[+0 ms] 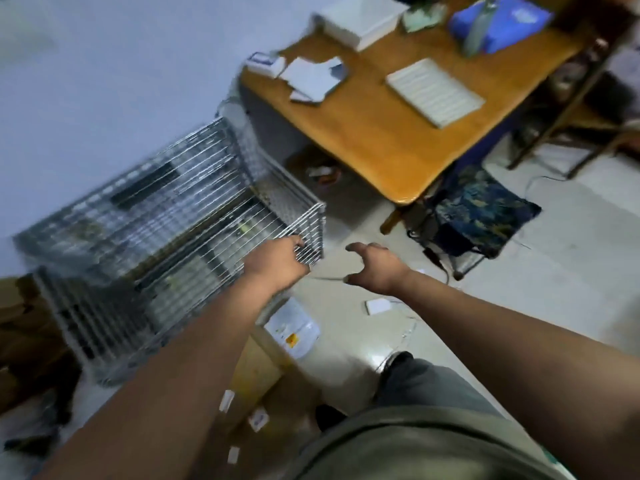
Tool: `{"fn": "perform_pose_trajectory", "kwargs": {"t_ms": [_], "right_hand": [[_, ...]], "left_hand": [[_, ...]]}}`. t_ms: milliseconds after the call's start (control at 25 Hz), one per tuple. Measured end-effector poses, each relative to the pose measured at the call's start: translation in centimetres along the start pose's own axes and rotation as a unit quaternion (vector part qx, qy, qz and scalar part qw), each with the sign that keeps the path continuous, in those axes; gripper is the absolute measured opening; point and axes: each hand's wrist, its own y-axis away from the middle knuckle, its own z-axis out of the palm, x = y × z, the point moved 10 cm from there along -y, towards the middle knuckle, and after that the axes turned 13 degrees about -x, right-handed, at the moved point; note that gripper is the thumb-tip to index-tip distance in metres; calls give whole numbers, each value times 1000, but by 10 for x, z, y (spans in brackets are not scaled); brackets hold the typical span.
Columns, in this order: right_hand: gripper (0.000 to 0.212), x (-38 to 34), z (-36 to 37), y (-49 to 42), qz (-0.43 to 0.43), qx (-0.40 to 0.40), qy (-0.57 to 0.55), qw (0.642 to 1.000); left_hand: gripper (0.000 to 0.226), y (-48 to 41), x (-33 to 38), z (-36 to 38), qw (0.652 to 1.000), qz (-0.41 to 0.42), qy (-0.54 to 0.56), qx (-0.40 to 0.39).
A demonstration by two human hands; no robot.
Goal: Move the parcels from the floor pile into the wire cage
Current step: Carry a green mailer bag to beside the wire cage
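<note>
Outstretched arms reach the wire cage, which may tip onto the floor parcel beside it if the left hand, curled on its top edge, tugs while the right hand hovers spread, empty.

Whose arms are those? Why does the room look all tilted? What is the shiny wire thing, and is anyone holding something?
There is no robot here. The camera sits on a person's head and looks down, so you see that person's own two arms, and the room looks tipped and a bit blurry. The left hand grips the top corner of the cage, a big wire box that seems to have things inside. The right hand is open in the air and holds nothing. Under the arms, a cardboard parcel with a white label lies on the floor. The job is to put parcels like it into the cage. Behind stands a wooden table with papers on it.
</note>
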Motion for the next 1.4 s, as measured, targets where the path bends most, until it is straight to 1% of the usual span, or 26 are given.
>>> {"fn": "perform_pose_trajectory", "kwargs": {"t_ms": [200,360,440,560,640,760,840,960,1040,1200,1400], "right_hand": [[78,127,-45,48,87,33,-75,993],[80,242,-80,91,147,64,-125,979],[78,288,-96,110,162,83,-150,972],[75,367,-115,146,200,106,-195,954],[74,414,-120,170,227,123,-237,936],[75,464,-119,201,263,149,-290,908],[75,495,-113,222,292,164,-325,885],[75,532,-103,255,337,199,-373,841],[74,552,-91,280,370,231,-406,803],[76,573,-53,320,420,266,-471,728],[78,589,11,361,454,299,-546,638]], "left_hand": [[58,-53,161,23,991,97,-88,-38],[55,-86,297,57,973,162,-150,-68],[52,-102,351,72,964,187,-169,-82],[49,-122,440,99,948,223,-203,-103],[50,-130,494,117,936,248,-220,-119],[52,-135,558,146,912,291,-254,-138],[48,-135,603,173,885,330,-290,-153],[55,-128,669,213,838,395,-336,-170],[59,-117,708,240,802,438,-362,-183],[60,-96,761,291,738,490,-413,-213],[60,-47,806,367,646,546,-483,-228]]}}
